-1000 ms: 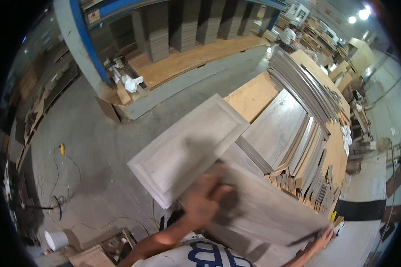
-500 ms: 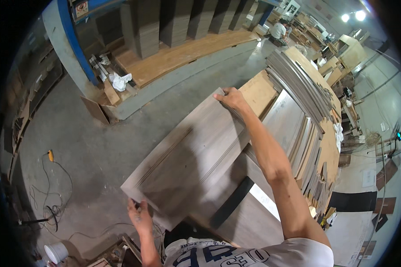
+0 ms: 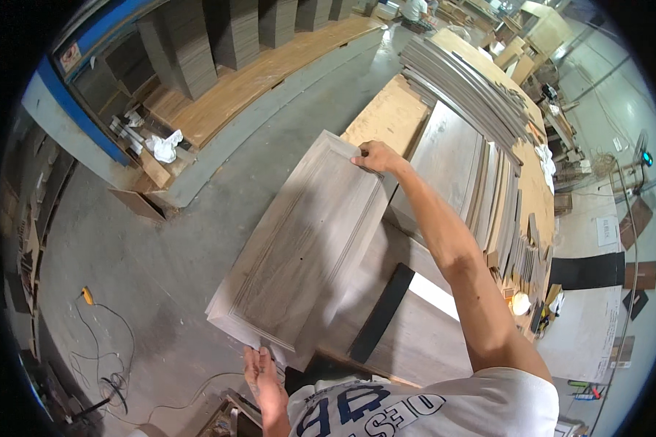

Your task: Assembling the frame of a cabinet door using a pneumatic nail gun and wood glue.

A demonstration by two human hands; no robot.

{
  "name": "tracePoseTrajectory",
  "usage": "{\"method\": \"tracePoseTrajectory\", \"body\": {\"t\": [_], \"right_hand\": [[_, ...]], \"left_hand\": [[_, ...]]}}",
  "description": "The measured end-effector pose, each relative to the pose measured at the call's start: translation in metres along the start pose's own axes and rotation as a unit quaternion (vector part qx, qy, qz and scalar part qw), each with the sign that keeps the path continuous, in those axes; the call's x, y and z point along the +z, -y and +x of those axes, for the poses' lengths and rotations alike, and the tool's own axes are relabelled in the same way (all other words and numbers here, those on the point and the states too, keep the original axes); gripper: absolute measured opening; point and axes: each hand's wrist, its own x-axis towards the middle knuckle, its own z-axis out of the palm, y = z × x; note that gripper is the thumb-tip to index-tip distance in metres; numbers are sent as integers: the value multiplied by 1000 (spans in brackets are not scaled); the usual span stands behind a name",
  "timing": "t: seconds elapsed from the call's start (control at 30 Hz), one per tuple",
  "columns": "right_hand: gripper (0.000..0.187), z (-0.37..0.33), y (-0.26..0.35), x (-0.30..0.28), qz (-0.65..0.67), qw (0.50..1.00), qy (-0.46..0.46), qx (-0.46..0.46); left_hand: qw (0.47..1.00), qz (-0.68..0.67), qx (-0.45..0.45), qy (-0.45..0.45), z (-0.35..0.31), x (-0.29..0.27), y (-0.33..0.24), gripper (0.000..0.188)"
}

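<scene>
A long grey-brown wood-grain panel (image 3: 299,240) with grooved lines and a raised rim lies slanted before me, its left side jutting over the floor. My right hand (image 3: 377,158) grips its far right corner, with the thumb on top and the fingers curled over the edge. Against the near end, my left hand (image 3: 264,371) has its fingers stretched out and apart, fingertips at the panel's edge. Beneath and to the right lies another wood-grain board (image 3: 423,339), with a black strip (image 3: 381,313) and a white strip (image 3: 434,295) across it.
Stacks of grey-brown strips (image 3: 459,87) and loose slats (image 3: 488,197) cover the bench to the right. Tall board stacks (image 3: 175,51) stand on a wooden platform (image 3: 248,84) at far left. A cable with a yellow end (image 3: 87,295) trails over the floor. A person (image 3: 415,10) is far off.
The panel has turned to point more away from me, its near end shifting right. My left hand has moved right and lies flatter at the end. My right hand keeps its corner grip.
</scene>
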Motion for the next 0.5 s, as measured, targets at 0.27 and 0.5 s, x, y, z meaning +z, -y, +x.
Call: {"method": "tracePoseTrajectory", "body": {"t": [0.27,0.5], "right_hand": [[56,-16,-7,3,-40,998,-40,35],[70,-67,-18,4,-34,979,-111,168]], "left_hand": [[1000,17,10,20,-4,10,-8,70],[987,64,64,133,4,26,-33,91]]}}
